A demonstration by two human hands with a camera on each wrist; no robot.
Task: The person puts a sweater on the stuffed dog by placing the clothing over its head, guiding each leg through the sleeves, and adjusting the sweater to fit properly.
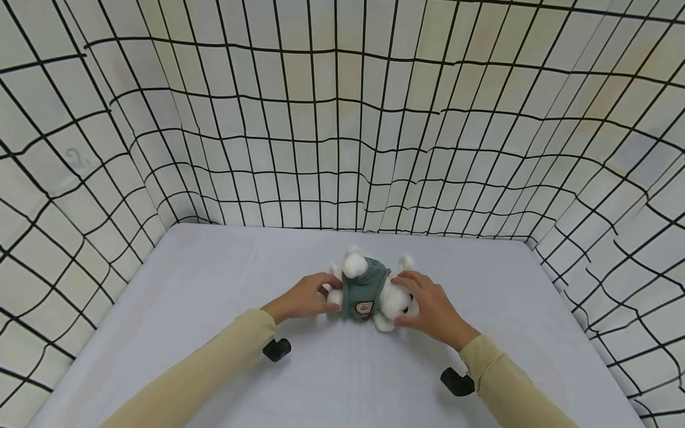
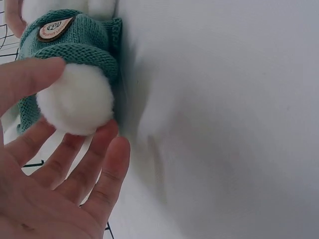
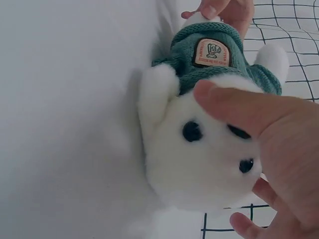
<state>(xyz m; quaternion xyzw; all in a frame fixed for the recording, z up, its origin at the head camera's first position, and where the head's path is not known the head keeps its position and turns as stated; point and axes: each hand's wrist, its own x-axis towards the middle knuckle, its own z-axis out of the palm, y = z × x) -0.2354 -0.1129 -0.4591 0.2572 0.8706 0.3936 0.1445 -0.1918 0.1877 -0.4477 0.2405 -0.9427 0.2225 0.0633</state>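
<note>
Plush bear (image 1: 369, 291) in a green sweater lies mid-table (image 1: 214, 333), not yet lifted. Left hand (image 1: 303, 299) cups its leg with loosely curled fingers; right hand (image 1: 433, 309) curls around its head, thumb across the face.

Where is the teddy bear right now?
In the head view, the teddy bear lies mid-table on the white tabletop, between the left hand and right hand, which both hold it.

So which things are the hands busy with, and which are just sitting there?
Busy with:
- plush toy in a green sweater, held at both ends
- left hand
- right hand

Just there:
- grey table cover
- grid-pattern walls
</note>
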